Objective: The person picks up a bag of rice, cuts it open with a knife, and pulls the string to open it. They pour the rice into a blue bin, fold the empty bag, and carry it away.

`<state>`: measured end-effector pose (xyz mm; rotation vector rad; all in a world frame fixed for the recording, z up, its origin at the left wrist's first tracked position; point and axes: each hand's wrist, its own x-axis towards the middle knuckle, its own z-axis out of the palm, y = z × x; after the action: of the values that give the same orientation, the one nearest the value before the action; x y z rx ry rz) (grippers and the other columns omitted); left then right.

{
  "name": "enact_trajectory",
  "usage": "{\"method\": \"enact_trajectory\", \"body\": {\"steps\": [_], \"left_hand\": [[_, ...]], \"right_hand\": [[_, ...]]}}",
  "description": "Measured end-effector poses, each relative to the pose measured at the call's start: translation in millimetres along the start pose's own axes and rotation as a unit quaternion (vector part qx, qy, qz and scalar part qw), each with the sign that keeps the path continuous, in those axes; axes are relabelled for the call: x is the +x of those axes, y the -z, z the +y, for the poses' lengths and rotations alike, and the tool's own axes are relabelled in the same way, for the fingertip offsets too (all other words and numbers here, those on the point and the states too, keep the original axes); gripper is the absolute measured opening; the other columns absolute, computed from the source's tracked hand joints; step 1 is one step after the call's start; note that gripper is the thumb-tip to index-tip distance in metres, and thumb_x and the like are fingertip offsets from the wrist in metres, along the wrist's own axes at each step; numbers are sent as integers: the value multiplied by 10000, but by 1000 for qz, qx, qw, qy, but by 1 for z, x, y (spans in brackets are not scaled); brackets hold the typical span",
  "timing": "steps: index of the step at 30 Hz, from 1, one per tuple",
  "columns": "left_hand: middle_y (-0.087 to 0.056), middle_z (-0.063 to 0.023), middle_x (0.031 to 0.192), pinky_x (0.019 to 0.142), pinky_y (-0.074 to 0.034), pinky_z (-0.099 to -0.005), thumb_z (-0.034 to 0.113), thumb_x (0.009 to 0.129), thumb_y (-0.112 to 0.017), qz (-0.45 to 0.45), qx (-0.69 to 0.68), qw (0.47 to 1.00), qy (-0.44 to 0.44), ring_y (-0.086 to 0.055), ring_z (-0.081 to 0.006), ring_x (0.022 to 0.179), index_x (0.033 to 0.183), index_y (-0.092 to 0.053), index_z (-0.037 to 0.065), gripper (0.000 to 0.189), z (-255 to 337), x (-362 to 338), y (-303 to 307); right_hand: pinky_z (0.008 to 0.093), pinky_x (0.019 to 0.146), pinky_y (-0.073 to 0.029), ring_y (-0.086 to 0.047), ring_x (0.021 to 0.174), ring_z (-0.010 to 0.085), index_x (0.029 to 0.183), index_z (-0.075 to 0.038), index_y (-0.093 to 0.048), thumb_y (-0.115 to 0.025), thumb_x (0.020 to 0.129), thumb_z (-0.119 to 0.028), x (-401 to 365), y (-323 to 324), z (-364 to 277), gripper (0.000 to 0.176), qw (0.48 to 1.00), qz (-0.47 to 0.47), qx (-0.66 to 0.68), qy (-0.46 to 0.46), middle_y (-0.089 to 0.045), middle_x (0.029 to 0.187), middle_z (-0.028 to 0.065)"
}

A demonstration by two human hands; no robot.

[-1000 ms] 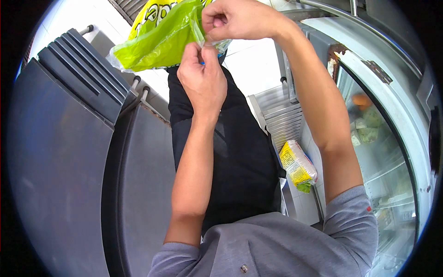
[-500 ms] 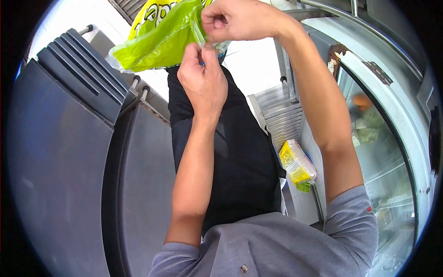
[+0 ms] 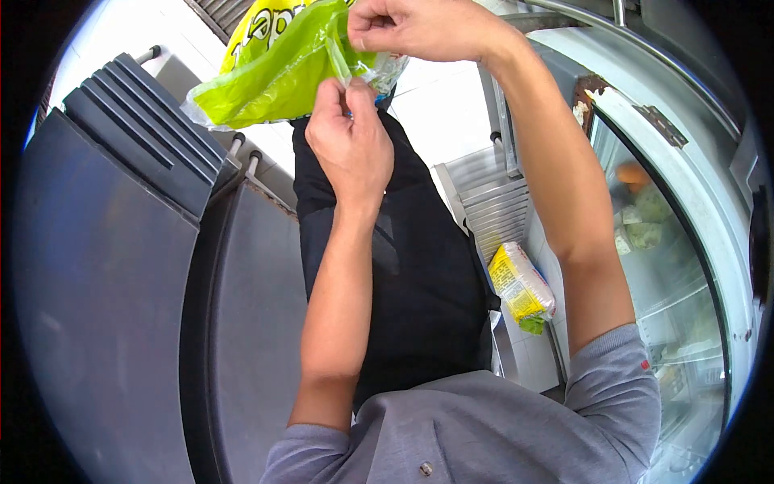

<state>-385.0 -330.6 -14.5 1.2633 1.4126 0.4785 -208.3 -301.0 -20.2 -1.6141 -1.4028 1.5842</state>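
A yellow-green plastic bag (image 3: 278, 77) with black lettering is at the top of the head view, its side stretched out to the left. My left hand (image 3: 351, 145) pinches the bag's edge between thumb and fingers, just below its opening. Above and to the right, my right hand (image 3: 415, 31) has its fingers curled together at the bag's right edge; the part of the bag between those fingers is mostly hidden. What the bag contains cannot be made out.
A yellow and white package (image 3: 522, 284) lies by a metal rack (image 3: 492, 202) on the right. Beyond my right arm stands a glass-doored cooler (image 3: 669, 266) with blurred produce inside. Dark grey cabinets (image 3: 105, 306) fill the left side. White tiles (image 3: 439, 113) show below.
My hands have drawn slightly apart, the left a little down and left, the right slightly up. More of the bag's edge shows between them.
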Motion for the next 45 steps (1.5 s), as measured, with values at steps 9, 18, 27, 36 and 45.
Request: {"method": "enact_trajectory", "body": {"steps": [9,18,27,36,45], "left_hand": [[-560,-105,623,570,-423,-298,117,878,-507,0,-4,1000,3,-487,-138,562,762,-541,-51,207,0,0,0],[-555,-99,615,551,-414,-295,119,880,-515,0,-11,1000,3,-471,-133,551,761,-542,-49,208,-2,0,0],[-542,-102,602,535,-403,-299,123,879,-518,0,-14,1000,-7,-458,-136,537,748,-533,-47,216,-5,0,-1],[-611,-49,735,630,-430,-254,168,933,-493,-34,26,999,18,-528,-91,660,806,-557,-22,237,-1,0,4],[-587,-69,680,587,-419,-270,148,912,-506,-13,0,1000,14,-502,-103,608,790,-553,-33,223,0,-1,1]], "right_hand": [[348,578,-443,-559,589,227,716,22,-586,-580,738,-107,2,0,-4,131,998,-58,-32,-5,-580,623,137],[333,578,-439,-559,609,211,704,21,-579,-583,725,-100,-1,2,1,122,999,-26,-37,-20,-581,642,131],[336,553,-439,-545,569,224,690,17,-576,-628,695,-111,-7,-10,-3,138,999,-8,-30,13,-562,607,131],[292,520,-409,-504,562,131,686,-8,-555,-650,707,-116,-23,-7,-3,146,997,29,24,-72,-540,587,68],[300,565,-423,-521,608,170,720,1,-578,-597,703,-81,-15,-6,-5,87,998,57,-13,-8,-541,642,84]]}}
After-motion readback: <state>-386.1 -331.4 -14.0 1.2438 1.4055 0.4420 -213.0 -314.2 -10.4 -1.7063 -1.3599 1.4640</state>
